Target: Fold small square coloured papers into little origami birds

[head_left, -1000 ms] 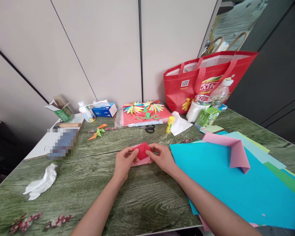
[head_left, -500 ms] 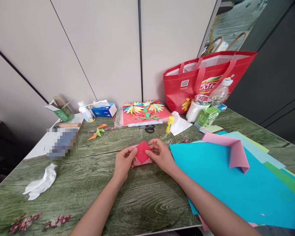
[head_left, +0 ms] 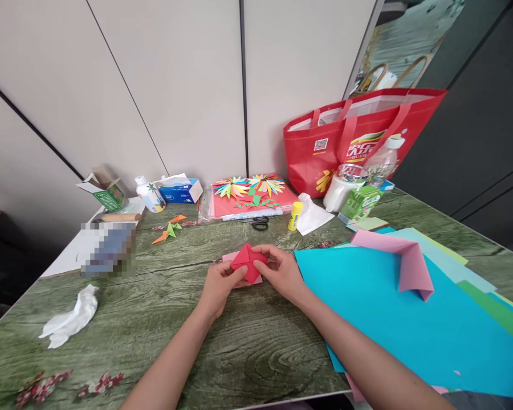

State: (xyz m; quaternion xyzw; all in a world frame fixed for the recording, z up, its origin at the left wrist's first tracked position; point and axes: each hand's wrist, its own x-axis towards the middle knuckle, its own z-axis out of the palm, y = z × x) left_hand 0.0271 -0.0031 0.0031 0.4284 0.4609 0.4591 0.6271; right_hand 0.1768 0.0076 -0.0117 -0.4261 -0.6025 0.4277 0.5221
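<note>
A small red folded paper [head_left: 248, 261], diamond-shaped with creases meeting at its middle, is held between my two hands at the table's centre. My left hand [head_left: 220, 283] pinches its lower left side, thumb on top. On the right side, my right hand [head_left: 281, 270] grips it with the thumb below and the fingers at the upper edge. Partly hidden beneath it lies a pink paper [head_left: 229, 257]. Behind my hands are black scissors [head_left: 260, 224] and a yellow glue stick [head_left: 295, 216].
Blue paper sheets [head_left: 367, 330] with a folded pink strip [head_left: 410, 262] lie at the right. A red bag [head_left: 316, 148] and a bottle stand behind. Folded paper stars [head_left: 231, 187] rest at the back, orange-green paper pieces [head_left: 170, 230] and a crumpled tissue [head_left: 72, 319] at the left.
The red paper has been turned a little and raised off the pink paper, showing more of it. My right fingers have moved onto the red paper's upper edge.
</note>
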